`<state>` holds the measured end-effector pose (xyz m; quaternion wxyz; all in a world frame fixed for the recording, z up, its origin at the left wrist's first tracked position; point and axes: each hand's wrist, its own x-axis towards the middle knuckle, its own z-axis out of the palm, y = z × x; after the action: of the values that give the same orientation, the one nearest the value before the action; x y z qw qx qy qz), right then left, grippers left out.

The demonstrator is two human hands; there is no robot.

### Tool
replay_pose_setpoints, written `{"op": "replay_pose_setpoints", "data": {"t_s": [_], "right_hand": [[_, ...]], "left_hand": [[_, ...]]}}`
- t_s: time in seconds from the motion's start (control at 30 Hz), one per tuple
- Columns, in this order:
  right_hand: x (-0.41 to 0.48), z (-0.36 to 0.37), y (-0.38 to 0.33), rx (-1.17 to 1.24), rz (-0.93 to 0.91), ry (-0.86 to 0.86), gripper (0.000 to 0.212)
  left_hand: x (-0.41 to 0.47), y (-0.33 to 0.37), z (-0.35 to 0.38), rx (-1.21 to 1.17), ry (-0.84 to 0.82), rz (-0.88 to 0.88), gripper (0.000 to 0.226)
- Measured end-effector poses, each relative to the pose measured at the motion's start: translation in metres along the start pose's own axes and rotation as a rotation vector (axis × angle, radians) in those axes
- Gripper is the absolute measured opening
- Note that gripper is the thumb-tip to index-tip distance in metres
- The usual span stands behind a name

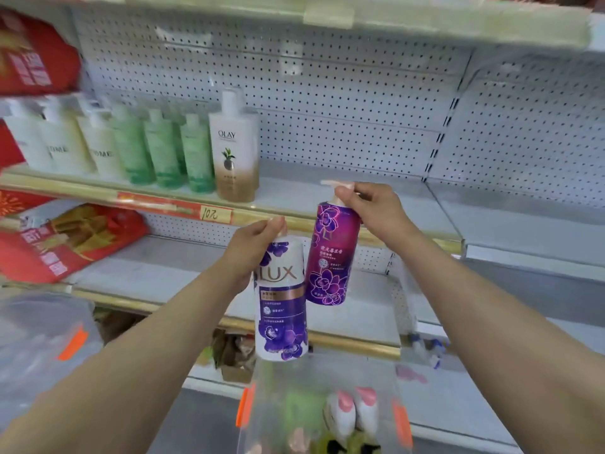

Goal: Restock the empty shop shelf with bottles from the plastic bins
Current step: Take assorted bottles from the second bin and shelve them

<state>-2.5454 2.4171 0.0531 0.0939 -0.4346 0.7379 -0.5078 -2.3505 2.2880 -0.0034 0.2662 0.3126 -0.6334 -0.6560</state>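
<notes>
- Head view: the left hand [252, 247] grips the white bottle [281, 303] by its neck, so it hangs upright over the bin [327, 404]
- The right hand [370, 208] is clasped round the pump neck of the purple bottle [332, 257], which hangs higher with a slight tilt; I cannot tell whether the two bottles touch
- Both bottles are in the air in front of the shelf [360, 194], neither yet on it
- On the shelf a row from the left ends at the Olay bottle [234, 149]; the board to its right is bare
- Likely step: carrying both bottles up to that bare stretch
- The purple one is nearer, so it should go first, just beside the Olay bottle, label forward
- Raise each base above the gold rail [82, 191] before moving inward
- Held by the neck they can swing, so go slowly and seat each base flat before letting go
- More bottles lie in the bin, blurred
</notes>
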Motion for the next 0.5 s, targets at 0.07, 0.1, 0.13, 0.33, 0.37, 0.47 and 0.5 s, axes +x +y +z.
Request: {"op": "replay_pose_setpoints", "data": {"t_s": [0.07, 0.1, 0.13, 0.33, 0.37, 0.47, 0.5], "right_hand": [[0.023, -0.003, -0.026, 0.022, -0.047, 0.021, 0.018], [0.036, -0.003, -0.038, 0.027, -0.067, 0.041, 0.019], [0.048, -0.003, -0.050, 0.032, -0.081, 0.062, 0.019], [0.116, 0.020, -0.088, 0.075, -0.115, 0.145, 0.017], [0.125, 0.026, -0.090, 0.080, -0.113, 0.142, 0.013], [0.147, 0.046, -0.090, 0.065, -0.110, 0.136, 0.008], [0.153, 0.051, -0.088, 0.057, -0.107, 0.135, 0.009]], "left_hand": [[0.008, 0.016, -0.011, 0.003, -0.003, 0.033, 0.041], [0.013, 0.021, -0.016, 0.007, -0.006, 0.042, 0.041], [0.018, 0.026, -0.023, 0.014, -0.008, 0.049, 0.041], [0.054, 0.040, -0.057, 0.036, -0.033, 0.084, 0.041], [0.059, 0.042, -0.062, 0.044, -0.048, 0.091, 0.040], [0.075, 0.046, -0.076, 0.042, -0.070, 0.111, 0.034], [0.081, 0.046, -0.081, 0.040, -0.075, 0.111, 0.033]]}}
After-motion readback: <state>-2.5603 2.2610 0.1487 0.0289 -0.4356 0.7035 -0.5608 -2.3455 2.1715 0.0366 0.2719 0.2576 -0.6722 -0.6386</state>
